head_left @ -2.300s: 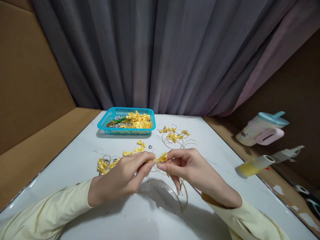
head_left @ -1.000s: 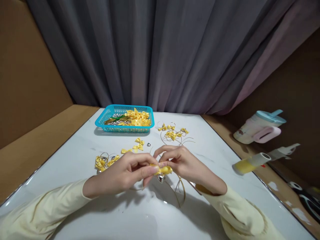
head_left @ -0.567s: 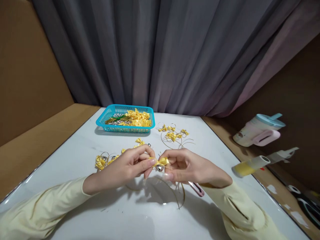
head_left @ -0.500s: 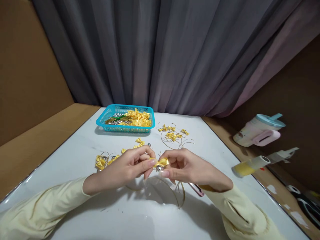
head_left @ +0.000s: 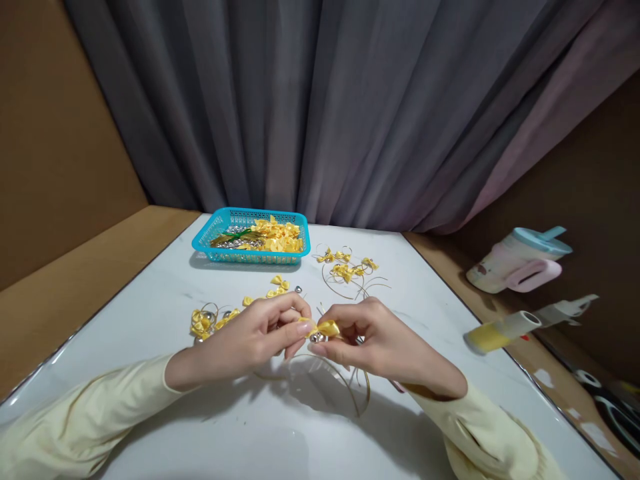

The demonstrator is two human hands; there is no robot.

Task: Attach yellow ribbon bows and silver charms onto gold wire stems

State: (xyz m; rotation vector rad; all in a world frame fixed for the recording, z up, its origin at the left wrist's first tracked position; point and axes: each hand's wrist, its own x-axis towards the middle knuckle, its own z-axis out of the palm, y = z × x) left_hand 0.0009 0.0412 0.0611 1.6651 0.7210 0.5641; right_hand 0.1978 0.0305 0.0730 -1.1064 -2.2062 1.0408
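A small yellow satin bow point(head_left: 329, 328) with a shiny silver bell point(head_left: 316, 338) under it is held between my two hands above the table. My left hand point(head_left: 263, 333) is closed, pinching the left end of the bow between thumb and fingers. From the other side, my right hand point(head_left: 373, 337) is closed about the bow's right side, its thumb tip by the bell. Its other fingers are partly hidden behind. Below the hands a thin gold cord point(head_left: 345, 381) curves over the white table point(head_left: 280, 440). Yellow bows and bells point(head_left: 203, 325) lie beyond my left hand.
A blue basket point(head_left: 255, 255) at the back holds yellow bows, silver bells and a tied gold bundle. More bows with gold cords point(head_left: 345, 272) lie right of it. Along the right side are a lidded mug point(head_left: 493, 270), a clear bottle with yellow contents point(head_left: 493, 335) and a black-handled tool point(head_left: 620, 423).
My right hand has shifted slightly and turned at the bow, and the bell has moved a little left. More of a pink object under my right wrist is now covered.
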